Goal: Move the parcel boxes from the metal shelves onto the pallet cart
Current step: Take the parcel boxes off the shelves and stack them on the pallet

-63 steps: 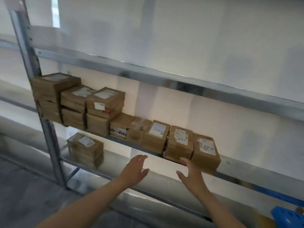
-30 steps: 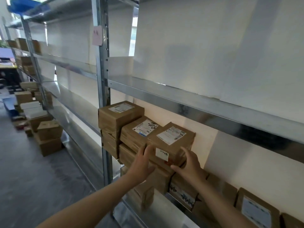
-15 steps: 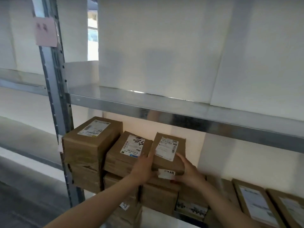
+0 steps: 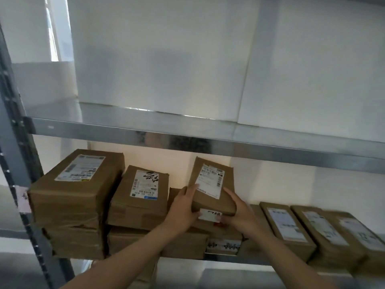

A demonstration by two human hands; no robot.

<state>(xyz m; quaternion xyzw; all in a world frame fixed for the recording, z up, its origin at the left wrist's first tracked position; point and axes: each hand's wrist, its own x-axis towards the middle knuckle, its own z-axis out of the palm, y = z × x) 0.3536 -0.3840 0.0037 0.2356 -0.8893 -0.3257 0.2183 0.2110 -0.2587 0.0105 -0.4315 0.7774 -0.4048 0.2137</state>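
L hand (image 4: 183,209) & R hand (image 4: 237,216) clamp parcel box (image 4: 212,184) at near corners. Long axis points away twd wall (image 4: 158,159), far end tipped up, just right of scribbled-label box (image 4: 139,197)

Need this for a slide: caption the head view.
Left hand and right hand grip a labelled box on the metal shelf.

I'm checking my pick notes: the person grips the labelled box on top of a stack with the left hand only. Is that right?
Not quite. The head view shows both hands on the labelled box: the left hand grips its left side and the right hand grips its right front corner. It does sit on top of a stack.
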